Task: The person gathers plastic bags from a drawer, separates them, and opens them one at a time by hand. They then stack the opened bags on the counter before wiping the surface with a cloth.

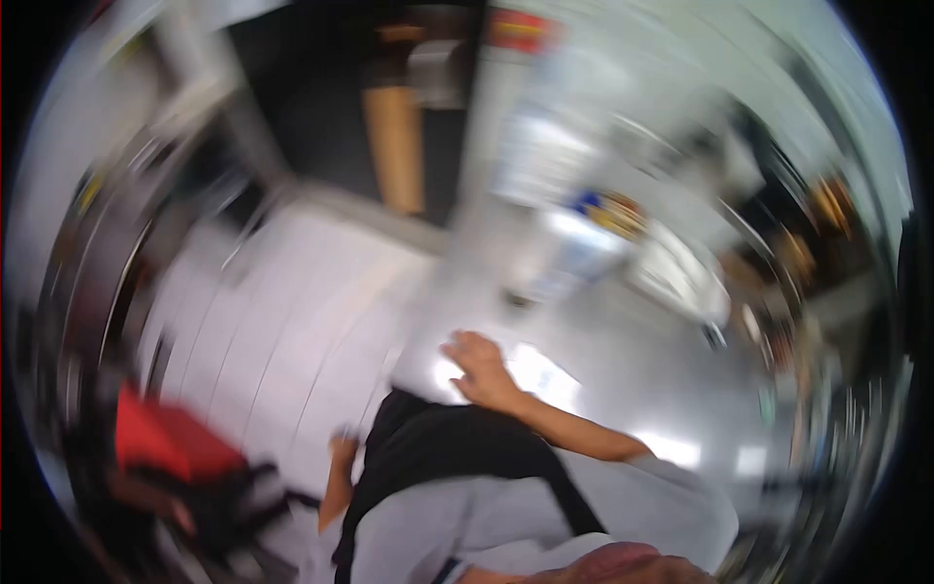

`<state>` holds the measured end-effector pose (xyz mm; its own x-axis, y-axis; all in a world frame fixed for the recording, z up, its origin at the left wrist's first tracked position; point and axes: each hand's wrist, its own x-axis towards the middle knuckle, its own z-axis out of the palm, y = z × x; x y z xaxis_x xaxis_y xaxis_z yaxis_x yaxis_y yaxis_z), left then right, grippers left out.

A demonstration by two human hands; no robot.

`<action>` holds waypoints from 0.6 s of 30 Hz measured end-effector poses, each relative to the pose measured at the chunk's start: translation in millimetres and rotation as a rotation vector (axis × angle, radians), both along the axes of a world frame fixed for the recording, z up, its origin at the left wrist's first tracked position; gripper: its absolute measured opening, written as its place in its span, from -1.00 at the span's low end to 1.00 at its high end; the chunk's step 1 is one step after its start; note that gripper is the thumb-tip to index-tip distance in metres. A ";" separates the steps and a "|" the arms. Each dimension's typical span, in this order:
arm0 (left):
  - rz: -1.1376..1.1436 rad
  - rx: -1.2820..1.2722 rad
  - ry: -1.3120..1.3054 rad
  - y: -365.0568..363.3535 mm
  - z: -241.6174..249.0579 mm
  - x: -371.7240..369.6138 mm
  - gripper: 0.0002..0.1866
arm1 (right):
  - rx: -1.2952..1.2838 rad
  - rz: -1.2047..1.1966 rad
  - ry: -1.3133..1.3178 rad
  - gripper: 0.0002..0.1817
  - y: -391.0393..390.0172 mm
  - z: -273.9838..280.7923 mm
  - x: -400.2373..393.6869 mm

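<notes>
My right hand is over the near edge of a shiny metal counter, its fingers stretched out and nothing seen in them. Blur hides whether it rests on the surface. Low at my other side hangs my left hand, beside the black apron; its fingers are too smeared to read. Beyond the right hand, a clear plastic bag or container with blue and yellow marks stands on the counter. Next to it lies a white bag or cloth.
A pale tiled floor lies left of the counter. Ahead are a dark recess or mat and a long tan piece. A red object sits at lower left. Blurred shelving with goods lines the right side.
</notes>
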<state>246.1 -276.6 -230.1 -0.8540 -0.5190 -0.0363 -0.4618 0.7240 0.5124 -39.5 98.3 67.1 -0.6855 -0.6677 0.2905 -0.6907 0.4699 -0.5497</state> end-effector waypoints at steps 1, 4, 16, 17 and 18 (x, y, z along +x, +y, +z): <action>0.140 0.165 -0.042 17.3 15.0 -1.8 -0.65 | 0.219 -0.118 -0.011 -0.14 36.5 2.3 20.2; 0.230 0.208 -0.104 56.3 30.6 22.2 -0.70 | 0.395 -0.198 -0.123 -0.14 81.1 -22.0 47.4; 0.223 0.323 -0.128 211.2 57.8 165.5 -0.83 | 0.321 -0.294 -0.161 -0.06 150.2 20.0 71.4; 0.227 0.321 -0.112 218.7 58.2 182.2 -0.83 | 0.413 -0.304 -0.184 -0.06 160.1 6.3 81.6; 0.201 0.298 -0.080 224.9 57.2 203.8 -0.83 | 0.391 -0.301 -0.101 -0.08 167.9 -13.4 87.1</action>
